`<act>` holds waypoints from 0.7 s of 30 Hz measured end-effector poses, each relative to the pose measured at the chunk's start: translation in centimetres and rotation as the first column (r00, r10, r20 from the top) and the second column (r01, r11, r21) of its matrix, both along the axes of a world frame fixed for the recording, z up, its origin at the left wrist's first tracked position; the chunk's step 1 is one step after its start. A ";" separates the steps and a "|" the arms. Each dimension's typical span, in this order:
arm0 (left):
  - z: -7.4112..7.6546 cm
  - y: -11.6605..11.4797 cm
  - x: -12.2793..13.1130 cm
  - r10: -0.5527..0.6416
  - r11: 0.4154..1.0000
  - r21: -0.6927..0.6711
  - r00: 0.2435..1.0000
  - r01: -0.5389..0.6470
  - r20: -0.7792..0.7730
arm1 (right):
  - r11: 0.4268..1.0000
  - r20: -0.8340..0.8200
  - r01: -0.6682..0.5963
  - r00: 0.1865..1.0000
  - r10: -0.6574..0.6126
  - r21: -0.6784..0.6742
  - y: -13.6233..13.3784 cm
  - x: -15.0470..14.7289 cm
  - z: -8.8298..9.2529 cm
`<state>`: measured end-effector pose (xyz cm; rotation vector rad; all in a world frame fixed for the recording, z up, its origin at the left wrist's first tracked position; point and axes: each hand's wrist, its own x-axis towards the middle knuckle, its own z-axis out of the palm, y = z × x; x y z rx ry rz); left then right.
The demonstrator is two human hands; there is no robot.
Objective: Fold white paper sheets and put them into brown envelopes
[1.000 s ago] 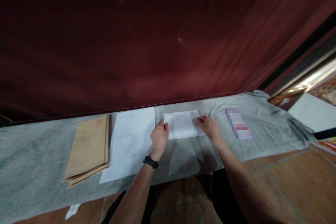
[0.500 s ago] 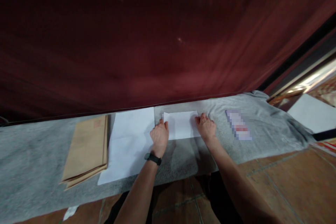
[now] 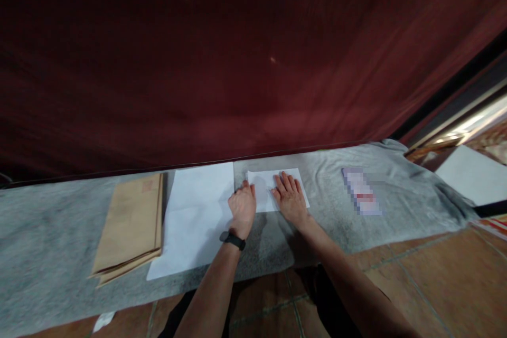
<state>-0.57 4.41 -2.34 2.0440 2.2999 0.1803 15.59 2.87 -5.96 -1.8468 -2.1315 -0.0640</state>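
Observation:
A small white sheet of paper (image 3: 264, 204), apparently folded, lies flat on the grey cloth. At its left edge is my left hand (image 3: 242, 205), fingers curled in and thumb against the paper, pinching that edge. My right hand (image 3: 291, 200) rests palm down on the paper's right half with the fingers spread. Just left of my left hand lies a larger white paper sheet (image 3: 198, 211), partly covered by that hand and wrist. A dark watch (image 3: 232, 240) is on my left wrist.
Brown envelopes (image 3: 129, 222) are stacked at the left, beside the large sheet. A purple-white, pixelated item (image 3: 361, 193) lies to the right on the grey cloth (image 3: 412, 200). Behind stands a dark red surface (image 3: 253, 90). Floor tiles (image 3: 443, 274) show in front.
My right hand has moved left from the small paper's right edge onto its face, and its fingers have opened out flat. My left hand has stayed at the left edge.

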 end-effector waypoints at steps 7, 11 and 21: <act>1.0 -0.6 0.4 0.009 1.000 0.010 1.000 -0.009 -0.017 | 1.000 0.035 0.015 0.999 -0.016 0.005 0.0 0.2 -0.3; 1.9 -1.7 0.8 0.016 0.999 0.045 1.000 -0.015 -0.009 | 1.000 0.042 0.023 0.999 -0.023 -0.009 0.0 0.1 -0.4; 2.1 -0.4 -1.0 0.135 0.984 -0.168 0.880 -0.063 0.456 | 1.000 0.026 0.024 0.999 -0.024 -0.008 0.1 0.3 -0.7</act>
